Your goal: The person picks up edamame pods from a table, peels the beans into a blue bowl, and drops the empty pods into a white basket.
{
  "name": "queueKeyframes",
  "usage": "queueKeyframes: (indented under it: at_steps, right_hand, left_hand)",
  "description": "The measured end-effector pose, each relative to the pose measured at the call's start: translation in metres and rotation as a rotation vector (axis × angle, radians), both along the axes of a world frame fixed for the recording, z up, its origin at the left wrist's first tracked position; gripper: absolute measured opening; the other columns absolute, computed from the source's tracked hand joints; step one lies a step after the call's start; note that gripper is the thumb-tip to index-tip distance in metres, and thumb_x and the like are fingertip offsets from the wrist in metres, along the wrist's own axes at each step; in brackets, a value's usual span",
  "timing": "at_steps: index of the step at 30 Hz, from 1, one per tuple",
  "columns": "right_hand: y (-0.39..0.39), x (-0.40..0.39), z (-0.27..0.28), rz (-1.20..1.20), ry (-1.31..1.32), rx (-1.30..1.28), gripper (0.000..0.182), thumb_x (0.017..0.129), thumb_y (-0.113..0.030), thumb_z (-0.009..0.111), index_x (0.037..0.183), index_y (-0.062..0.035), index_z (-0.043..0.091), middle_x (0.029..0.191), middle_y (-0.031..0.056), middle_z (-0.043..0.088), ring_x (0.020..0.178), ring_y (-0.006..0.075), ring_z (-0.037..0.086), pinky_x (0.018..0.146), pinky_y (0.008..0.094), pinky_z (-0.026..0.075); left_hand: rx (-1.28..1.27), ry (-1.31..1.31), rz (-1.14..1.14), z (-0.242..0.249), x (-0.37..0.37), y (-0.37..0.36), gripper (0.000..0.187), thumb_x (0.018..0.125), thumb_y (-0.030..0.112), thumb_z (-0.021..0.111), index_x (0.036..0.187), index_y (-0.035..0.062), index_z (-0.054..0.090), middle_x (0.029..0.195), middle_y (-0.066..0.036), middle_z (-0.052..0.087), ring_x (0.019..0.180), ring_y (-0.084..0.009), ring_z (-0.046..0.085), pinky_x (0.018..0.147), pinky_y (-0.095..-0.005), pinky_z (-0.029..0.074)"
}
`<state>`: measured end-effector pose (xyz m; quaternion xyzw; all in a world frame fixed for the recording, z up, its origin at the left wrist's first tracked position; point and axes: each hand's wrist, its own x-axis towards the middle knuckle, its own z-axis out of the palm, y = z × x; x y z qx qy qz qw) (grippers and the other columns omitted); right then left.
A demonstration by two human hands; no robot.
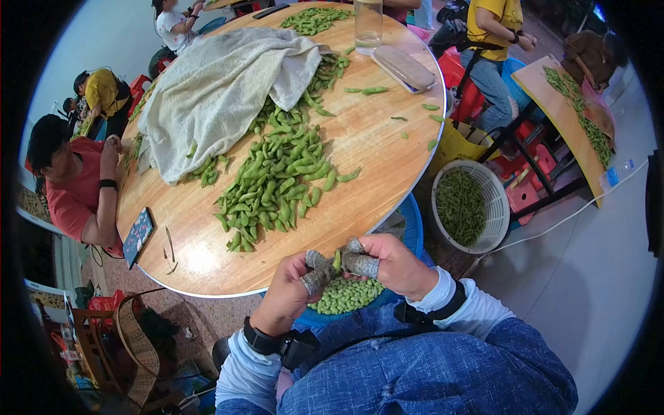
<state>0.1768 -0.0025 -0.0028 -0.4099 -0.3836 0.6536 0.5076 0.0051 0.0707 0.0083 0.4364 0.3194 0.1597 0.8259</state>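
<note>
My left hand [294,290] and my right hand [387,263] meet just below the round wooden table's [387,152] near edge. Grey cloth covers wrap the fingertips of both. Together they pinch one green soybean pod [337,260] between them. Directly under the hands is a blue bowl [413,228] holding shelled green beans [346,295]. A big heap of unshelled pods [277,176] lies on the table just beyond my hands.
A grey cloth [221,90] covers part of the heap. A phone [137,236], a glass [368,24] and a flat case [403,68] lie on the table. A white basket [492,207] of pods stands on the floor at right. Other people sit around.
</note>
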Motion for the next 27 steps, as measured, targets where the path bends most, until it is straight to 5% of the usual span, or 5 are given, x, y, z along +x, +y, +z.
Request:
queueKeyframes:
  at_steps: [10, 13, 14, 17, 27]
  right_hand:
    - [0.002, -0.004, -0.012, -0.067, -0.073, 0.05, 0.015, 0.08, -0.001, 0.051, 0.093, 0.002, 0.057, 0.082, -0.001, 0.058, 0.076, 0.0047, 0.048, 0.07, 0.0221, 0.041]
    - [0.002, -0.004, -0.016, -0.131, -0.126, 0.079, 0.015, 0.079, -0.001, 0.052, 0.092, 0.0026, 0.057, 0.081, -0.0009, 0.058, 0.075, 0.0054, 0.048, 0.069, 0.0232, 0.042]
    - [0.002, -0.005, -0.016, -0.139, -0.155, 0.098, 0.015, 0.079, -0.001, 0.052, 0.092, 0.0028, 0.057, 0.081, -0.0003, 0.058, 0.075, 0.0056, 0.048, 0.069, 0.0234, 0.042]
    - [0.001, -0.005, -0.017, -0.15, -0.209, 0.143, 0.015, 0.078, -0.001, 0.052, 0.092, 0.0032, 0.057, 0.082, 0.0016, 0.059, 0.075, 0.0063, 0.049, 0.069, 0.0237, 0.042]
    - [-0.004, 0.0, -0.011, -0.146, -0.342, 0.407, 0.013, 0.08, -0.002, 0.052, 0.091, 0.0026, 0.055, 0.081, 0.0049, 0.059, 0.075, 0.007, 0.05, 0.068, 0.0248, 0.043]
  left_hand:
    - [0.025, 0.086, -0.009, -0.002, 0.002, -0.001, 0.009, 0.076, 0.003, 0.055, 0.085, 0.0019, 0.054, 0.069, -0.001, 0.055, 0.048, -0.0071, 0.043, 0.042, -0.0213, 0.03]
    - [0.957, 0.347, -0.038, -0.001, 0.008, -0.016, 0.019, 0.072, 0.005, 0.062, 0.088, 0.0, 0.053, 0.069, -0.01, 0.057, 0.053, -0.02, 0.053, 0.046, -0.0291, 0.039]
    - [1.241, 0.484, -0.082, 0.004, 0.011, -0.019, 0.028, 0.066, 0.004, 0.064, 0.092, -0.0012, 0.052, 0.068, -0.017, 0.056, 0.062, -0.0329, 0.056, 0.053, -0.0358, 0.044]
    - [1.491, 0.493, -0.05, -0.006, 0.009, -0.02, 0.024, 0.068, -0.002, 0.061, 0.09, 0.0002, 0.052, 0.069, -0.017, 0.056, 0.062, -0.0281, 0.058, 0.056, -0.0308, 0.045]
    - [0.499, -0.076, 0.198, -0.024, 0.011, -0.028, 0.012, 0.085, 0.016, 0.052, 0.087, 0.0051, 0.051, 0.065, 0.002, 0.048, 0.051, -0.0081, 0.042, 0.046, -0.0218, 0.032]
